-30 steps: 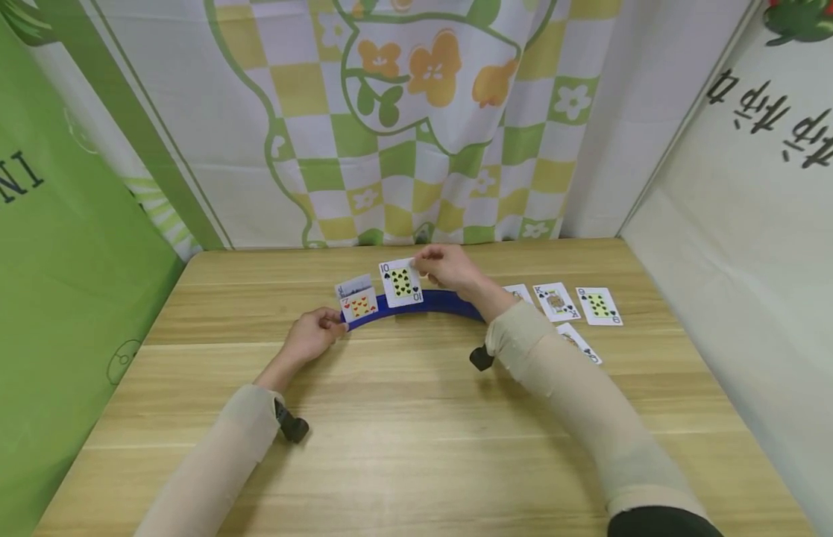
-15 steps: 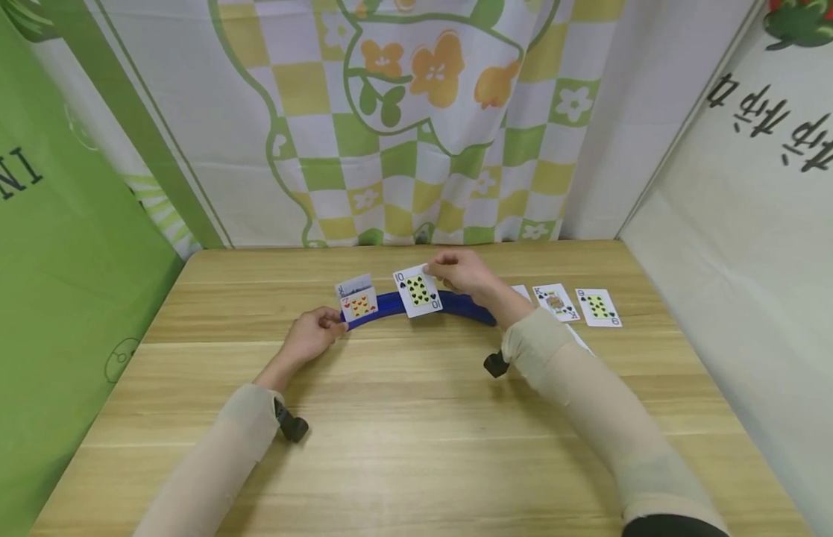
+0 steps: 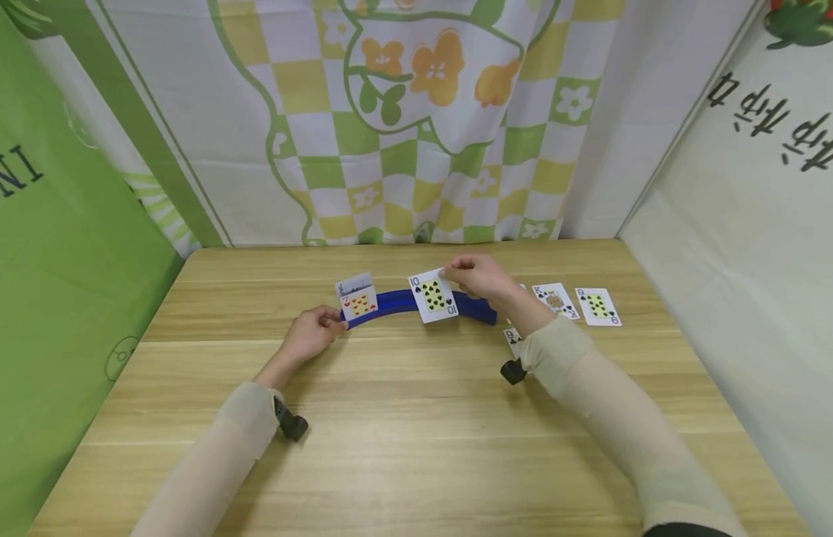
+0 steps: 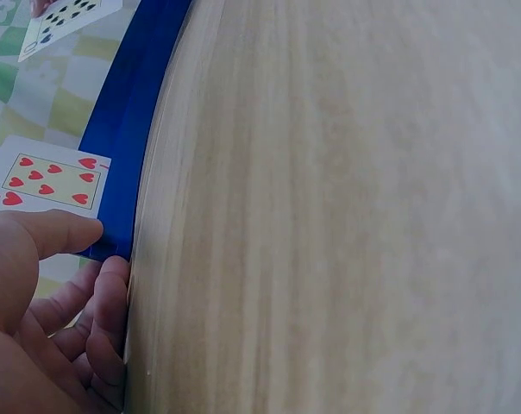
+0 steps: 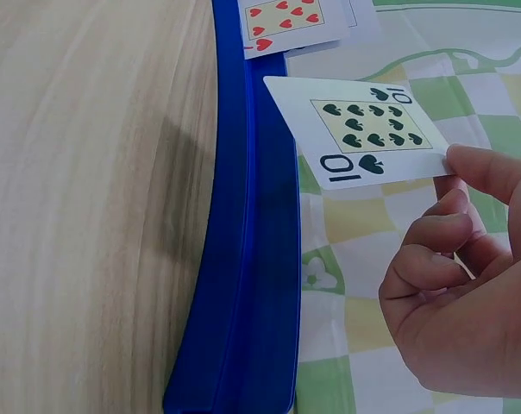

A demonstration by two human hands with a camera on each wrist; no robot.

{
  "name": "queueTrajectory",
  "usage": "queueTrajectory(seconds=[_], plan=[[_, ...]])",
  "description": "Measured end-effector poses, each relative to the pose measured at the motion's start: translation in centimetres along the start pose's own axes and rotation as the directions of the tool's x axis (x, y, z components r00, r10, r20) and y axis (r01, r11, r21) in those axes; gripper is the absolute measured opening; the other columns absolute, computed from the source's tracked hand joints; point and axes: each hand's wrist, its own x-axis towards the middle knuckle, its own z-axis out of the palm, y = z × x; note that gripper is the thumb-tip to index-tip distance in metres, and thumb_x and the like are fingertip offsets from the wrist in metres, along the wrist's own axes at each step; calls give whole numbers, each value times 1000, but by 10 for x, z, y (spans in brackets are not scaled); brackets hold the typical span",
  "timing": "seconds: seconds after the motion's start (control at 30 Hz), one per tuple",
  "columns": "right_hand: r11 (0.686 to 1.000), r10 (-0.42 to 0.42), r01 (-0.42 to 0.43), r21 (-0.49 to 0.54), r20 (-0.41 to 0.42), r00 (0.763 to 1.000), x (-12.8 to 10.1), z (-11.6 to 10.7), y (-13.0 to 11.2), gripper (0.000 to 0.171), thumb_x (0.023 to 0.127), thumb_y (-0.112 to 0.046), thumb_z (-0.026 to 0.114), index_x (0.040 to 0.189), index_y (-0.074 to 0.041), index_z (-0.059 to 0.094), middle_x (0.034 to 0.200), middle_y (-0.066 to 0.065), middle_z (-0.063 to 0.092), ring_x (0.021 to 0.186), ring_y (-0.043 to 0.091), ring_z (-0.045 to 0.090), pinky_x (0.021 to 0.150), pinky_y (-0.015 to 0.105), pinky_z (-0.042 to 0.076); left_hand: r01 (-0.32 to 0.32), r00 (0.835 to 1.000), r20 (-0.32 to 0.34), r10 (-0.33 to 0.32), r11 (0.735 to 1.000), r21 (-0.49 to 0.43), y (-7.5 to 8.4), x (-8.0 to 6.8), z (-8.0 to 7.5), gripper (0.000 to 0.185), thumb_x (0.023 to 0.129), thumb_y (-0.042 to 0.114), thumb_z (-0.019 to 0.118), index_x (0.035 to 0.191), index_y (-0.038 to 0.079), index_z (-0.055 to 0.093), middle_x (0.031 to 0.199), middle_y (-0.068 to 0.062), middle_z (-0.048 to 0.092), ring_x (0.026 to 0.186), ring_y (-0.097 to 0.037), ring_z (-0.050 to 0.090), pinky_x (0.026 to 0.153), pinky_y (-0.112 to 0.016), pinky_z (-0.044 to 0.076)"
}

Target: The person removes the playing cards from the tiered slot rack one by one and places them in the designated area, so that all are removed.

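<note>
right wrist view: right hand's grip (image 5: 467, 285) pinches the ten of spades (image 5: 364, 129) above the blue holder (image 5: 243, 259).

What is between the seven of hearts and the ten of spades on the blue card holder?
Only a bare stretch of the blue card holder lies between the seven of hearts and the ten of spades; the head view shows it.

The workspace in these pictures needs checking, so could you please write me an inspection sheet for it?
Surface: wooden table, light grain.
Job's things: curved blue card rack holding a heart card with another card behind; ten of spades tilted at the rack.
Clutter: loose cards face up at the right.
Hands: left hand holds the rack's left end; right hand pinches the ten.
Cables: nothing seen.
Surroundings: checked flower cloth behind, green panel left.
</note>
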Motion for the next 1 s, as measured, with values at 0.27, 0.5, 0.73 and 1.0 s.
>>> queueTrajectory(seconds=[0.27,0.5,0.73,1.0], plan=[[999,-11,10,-30,-5,1000,-14,-10,4,26,98,-28,63,111,-6,64,63,-7,41,53,9,31,53,25,28,3,1000,2,-3,1000,-2,1,0,-1,38,93,29,67,120,3,64,101,-14,70,79,-19,61,68,-25,47],[999,3,-4,-44,-17,1000,-24,-18,9,26,98,-27,62,113,-6,63,58,-9,40,52,7,32,52,22,29,2,1000,10,-2,1000,1,2,-1,-1,37,92,28,67,119,3,64,101,-14,70,80,-19,61,68,-25,47],[998,-5,4,-61,-17,1000,-32,-25,15,27,99,-27,61,113,-5,63,61,-8,41,53,7,33,54,24,29,-1,1000,8,1,1000,4,2,-1,-1,38,92,29,67,119,3,64,101,-15,70,81,-20,62,68,-25,47],[997,8,-9,-77,-20,1000,-45,-36,21,32,99,-28,61,118,-2,63,63,-7,43,55,8,34,54,23,30,-14,1000,1,14,1000,-1,0,1,-1,37,92,29,68,118,2,65,96,-12,69,74,-16,59,64,-26,46]])
